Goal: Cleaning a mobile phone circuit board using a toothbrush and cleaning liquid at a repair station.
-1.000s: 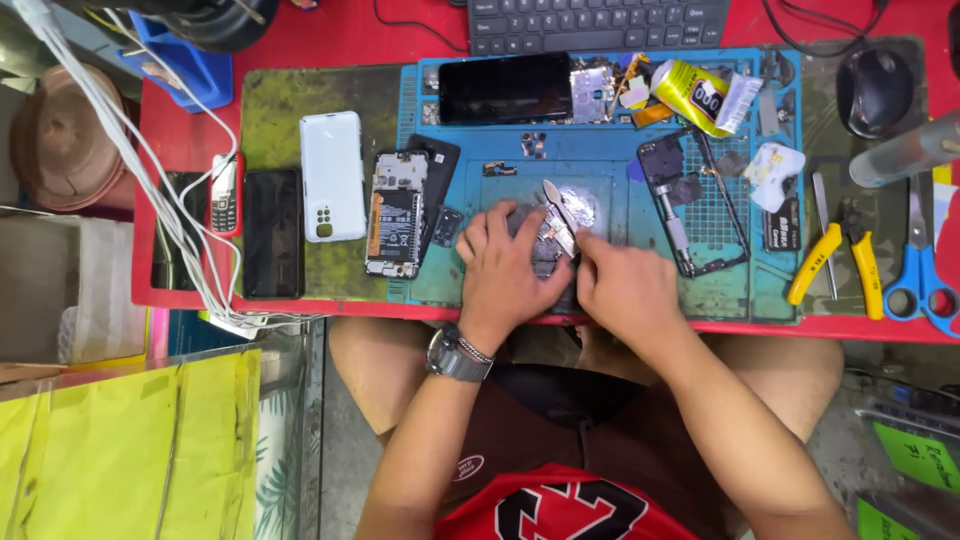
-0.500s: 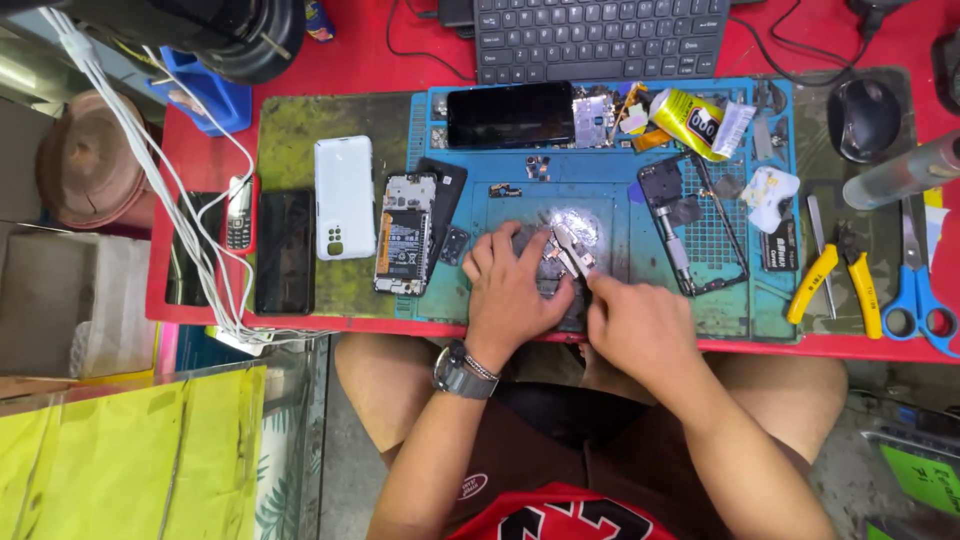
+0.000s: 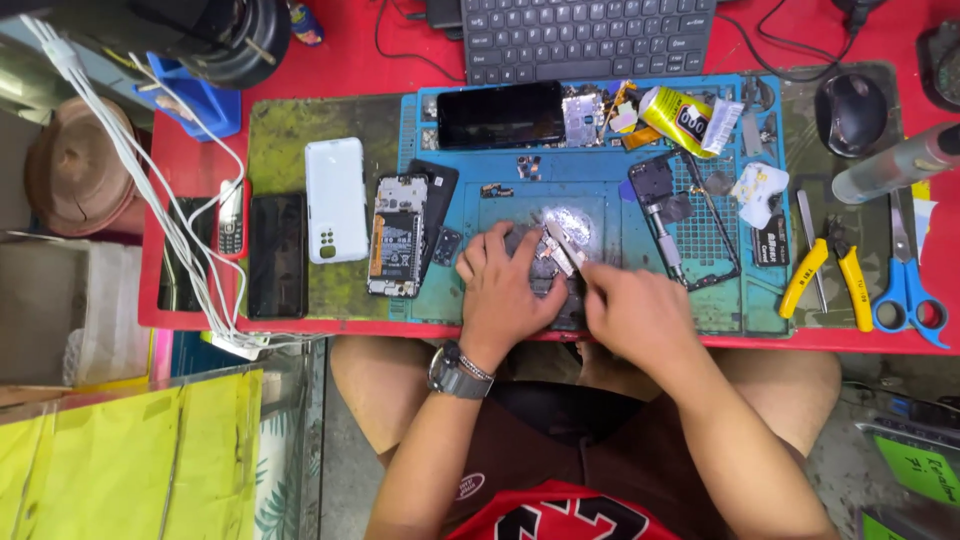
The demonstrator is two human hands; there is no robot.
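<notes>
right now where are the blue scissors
In the head view, the blue scissors lie at the table's far right edge, beside the yellow-handled pliers.

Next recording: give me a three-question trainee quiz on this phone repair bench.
1. True or false: the left hand presses down on the opened phone on the blue mat.
2. What does the right hand hold? A tweezers, B scissors, C pliers.
3. Name the colour of the phone back cover lying on the green mat.

Key: 1 true; 2 A, the tweezers; 3 white.
</notes>
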